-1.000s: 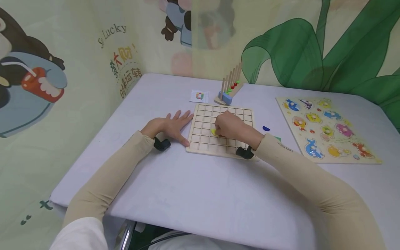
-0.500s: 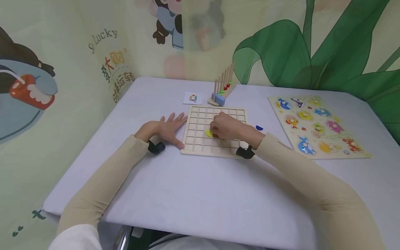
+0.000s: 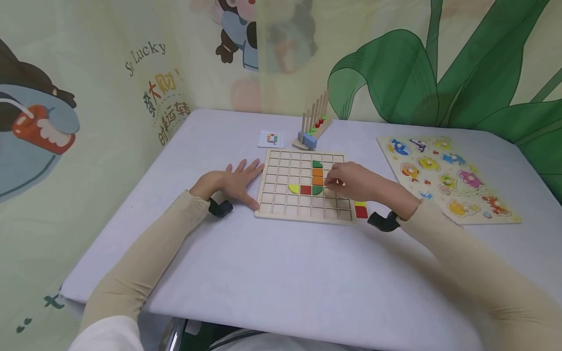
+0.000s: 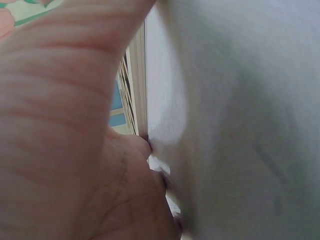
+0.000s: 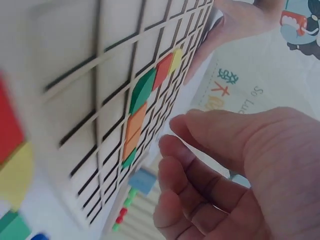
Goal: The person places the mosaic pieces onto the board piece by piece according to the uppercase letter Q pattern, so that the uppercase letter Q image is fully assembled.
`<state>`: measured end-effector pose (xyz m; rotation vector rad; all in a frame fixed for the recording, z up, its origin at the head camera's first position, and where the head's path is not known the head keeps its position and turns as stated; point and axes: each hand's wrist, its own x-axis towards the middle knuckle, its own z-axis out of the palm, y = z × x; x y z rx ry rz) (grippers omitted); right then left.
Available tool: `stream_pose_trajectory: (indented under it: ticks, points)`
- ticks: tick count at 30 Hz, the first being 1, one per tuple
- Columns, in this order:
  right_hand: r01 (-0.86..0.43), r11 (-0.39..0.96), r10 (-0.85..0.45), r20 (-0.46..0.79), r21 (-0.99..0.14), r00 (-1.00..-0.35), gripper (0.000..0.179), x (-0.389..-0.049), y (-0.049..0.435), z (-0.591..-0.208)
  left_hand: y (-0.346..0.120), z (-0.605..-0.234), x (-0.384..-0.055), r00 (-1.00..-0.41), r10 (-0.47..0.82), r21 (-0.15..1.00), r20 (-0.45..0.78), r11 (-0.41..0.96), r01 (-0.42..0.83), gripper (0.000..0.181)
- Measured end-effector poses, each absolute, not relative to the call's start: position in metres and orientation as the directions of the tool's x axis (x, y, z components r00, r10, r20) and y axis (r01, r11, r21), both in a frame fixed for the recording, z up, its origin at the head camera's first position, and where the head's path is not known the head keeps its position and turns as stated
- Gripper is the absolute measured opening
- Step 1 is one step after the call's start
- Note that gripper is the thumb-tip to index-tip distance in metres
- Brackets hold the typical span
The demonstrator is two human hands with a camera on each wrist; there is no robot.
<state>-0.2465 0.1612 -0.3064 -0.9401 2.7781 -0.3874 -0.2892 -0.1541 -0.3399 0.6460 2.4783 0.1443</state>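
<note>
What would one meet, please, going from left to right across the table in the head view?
Left hand, yellow piece on the grid board, red piece beside the yellow one, orange pieces, right hand, animal puzzle board.

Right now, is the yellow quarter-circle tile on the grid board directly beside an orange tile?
No: in the head view, only the red square tile adjoins the yellow quarter-circle tile.

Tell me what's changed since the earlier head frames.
The right hand moved right, off the middle of the gridded board, bringing the green pieces, orange pieces and red square on it into view. Its fingers now hold nothing visible; any earlier grip was hidden. Unchanged: left hand spread at the board's left edge, yellow piece and picture card in place.
</note>
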Motion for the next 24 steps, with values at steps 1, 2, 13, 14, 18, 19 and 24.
stream_pose_trajectory:
  ticks: [1,2,13,14,18,19,24]
  points:
    - [-0.558,0.774,-0.607,-0.098,-0.301,-0.789,0.016,-0.243,0.168,-0.305,-0.154,-0.340,-0.289,-0.721,0.479,0.239,-0.500,0.877,0.417,0.122]
    - [-0.545,0.782,-0.596,-0.110,-0.302,-0.795,0.017,-0.241,0.174,-0.304,-0.154,-0.339,-0.289,-0.721,0.479,0.241,-0.500,0.877,0.415,0.122]
    - [-0.404,0.877,-0.461,-0.212,-0.261,-0.862,0.033,-0.231,0.232,-0.306,-0.156,-0.339,-0.287,-0.724,0.475,0.249,-0.500,0.880,0.405,0.122]
    - [-0.395,0.883,-0.451,-0.224,-0.255,-0.864,0.035,-0.231,0.234,-0.307,-0.156,-0.339,-0.287,-0.725,0.474,0.247,-0.500,0.880,0.406,0.122]
    - [-0.342,0.909,-0.400,-0.269,-0.238,-0.876,0.042,-0.234,0.241,-0.313,-0.155,-0.340,-0.288,-0.724,0.474,0.246,-0.501,0.880,0.406,0.122]
    - [-0.331,0.913,-0.390,-0.276,-0.237,-0.879,0.043,-0.234,0.241,-0.314,-0.155,-0.340,-0.288,-0.724,0.474,0.245,-0.501,0.880,0.407,0.122]
    - [-0.317,0.916,-0.380,-0.281,-0.244,-0.881,0.041,-0.236,0.243,-0.318,-0.155,-0.341,-0.289,-0.725,0.476,0.239,-0.498,0.879,0.413,0.122]
